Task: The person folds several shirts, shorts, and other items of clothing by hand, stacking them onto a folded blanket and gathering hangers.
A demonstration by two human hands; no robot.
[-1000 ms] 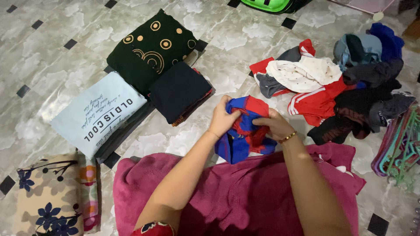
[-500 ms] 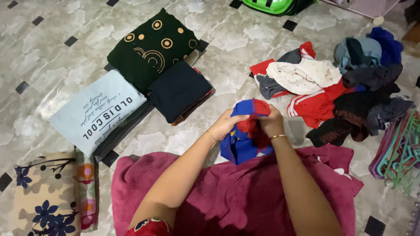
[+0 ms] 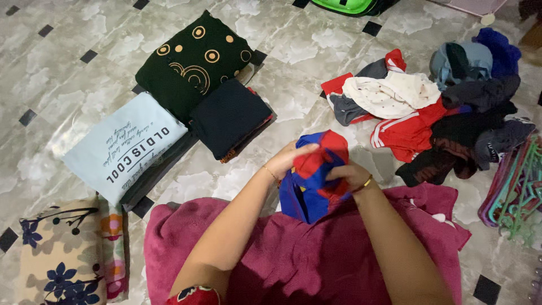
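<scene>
A small blue and red garment [image 3: 310, 183] is bunched up between both hands, just above a magenta towel [image 3: 316, 254] spread over my lap. My left hand [image 3: 289, 158] grips the garment's upper left edge, fingers curled over the red part. My right hand [image 3: 347, 175], with a gold bangle at the wrist, clasps its right side. The cloth hangs down in a loose fold toward the towel.
Folded clothes lie on the marble floor at left: a pale blue shirt [image 3: 124, 144], a black one with gold circles [image 3: 192, 62], a dark navy piece [image 3: 228, 116], a floral stack [image 3: 68, 254]. An unfolded pile [image 3: 435, 107] sits at right, beside plastic hangers [image 3: 516, 189].
Both hands have turned the blue and red garment, bringing more red to the top. My right hand dropped lower on its right side; the left stayed near the upper edge.
</scene>
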